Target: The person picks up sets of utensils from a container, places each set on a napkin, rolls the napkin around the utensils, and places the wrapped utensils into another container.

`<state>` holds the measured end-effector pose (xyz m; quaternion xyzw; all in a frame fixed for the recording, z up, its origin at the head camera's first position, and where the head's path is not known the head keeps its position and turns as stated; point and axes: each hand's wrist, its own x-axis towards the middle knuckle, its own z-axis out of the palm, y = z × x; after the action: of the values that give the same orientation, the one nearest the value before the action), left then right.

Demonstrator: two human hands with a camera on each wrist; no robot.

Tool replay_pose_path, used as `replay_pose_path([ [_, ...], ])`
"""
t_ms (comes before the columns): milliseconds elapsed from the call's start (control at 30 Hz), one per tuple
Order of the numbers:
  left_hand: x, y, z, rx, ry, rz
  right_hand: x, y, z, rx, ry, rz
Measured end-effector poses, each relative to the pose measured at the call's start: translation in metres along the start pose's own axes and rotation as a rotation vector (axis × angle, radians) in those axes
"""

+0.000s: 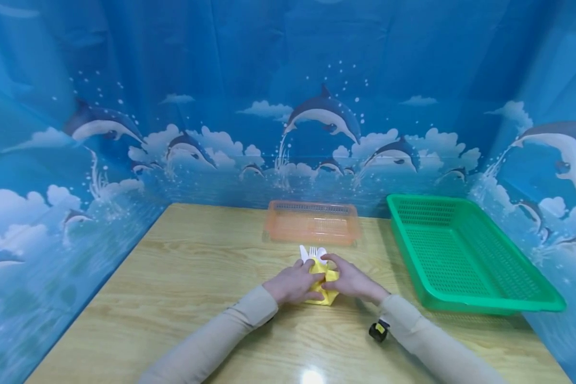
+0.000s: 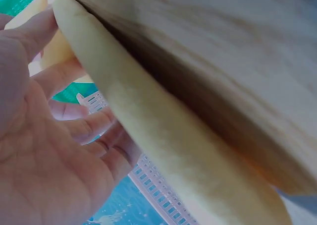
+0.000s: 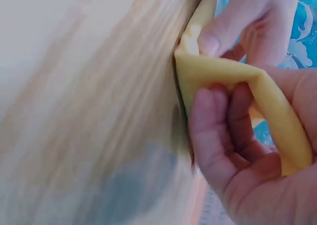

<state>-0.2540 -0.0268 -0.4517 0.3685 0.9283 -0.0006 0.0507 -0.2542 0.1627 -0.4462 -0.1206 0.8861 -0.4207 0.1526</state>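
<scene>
Here, cutlery (image 1: 304, 254) poking from yellow napkin (image 1: 327, 297), left grip (image 1: 294, 282) spread atop, right grip (image 1: 352, 279) holding napkin, orange basket (image 1: 312, 234), green basket (image 1: 485, 303)

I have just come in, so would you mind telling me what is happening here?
Someone is handling a yellow cloth on the wooden table: the right grip holds a fold of it, while the left grip rests on it. A white knife, fork and spoon stick out at its far edge, their lower ends hidden. An orange basket sits beyond them, and a green basket stands to the right.
</scene>
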Motion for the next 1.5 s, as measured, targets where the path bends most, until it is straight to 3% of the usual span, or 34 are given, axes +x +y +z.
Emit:
replay_pose_path([
  [333,0.003,-0.001,0.001,-0.024,0.074,0.014,0.007,-0.003,0.005,0.103,-0.008,0.014],
  [500,0.003,-0.001,0.000,-0.050,0.104,0.009,0.011,-0.002,0.003,0.164,-0.084,0.030],
  [667,0.002,-0.006,-0.002,-0.167,0.077,0.015,0.011,-0.003,-0.004,0.293,-0.221,0.060],
  [833,-0.002,-0.016,-0.007,-0.391,0.037,0.012,0.009,-0.006,-0.010,0.371,-0.304,0.028],
  [1000,-0.006,-0.023,-0.013,-0.567,0.013,-0.039,0.008,-0.006,-0.004,0.153,-0.274,-0.056],
  [1267,-0.015,-0.026,-0.017,-0.542,0.036,-0.076,0.013,-0.007,0.016,-0.255,-0.187,-0.260],
  [1400,-0.017,-0.028,-0.015,-0.636,0.012,-0.154,0.015,-0.010,0.018,-0.343,-0.169,-0.306],
  [1500,-0.017,-0.029,-0.014,-0.737,-0.063,-0.238,0.016,-0.011,0.019,-0.375,-0.164,-0.303],
])
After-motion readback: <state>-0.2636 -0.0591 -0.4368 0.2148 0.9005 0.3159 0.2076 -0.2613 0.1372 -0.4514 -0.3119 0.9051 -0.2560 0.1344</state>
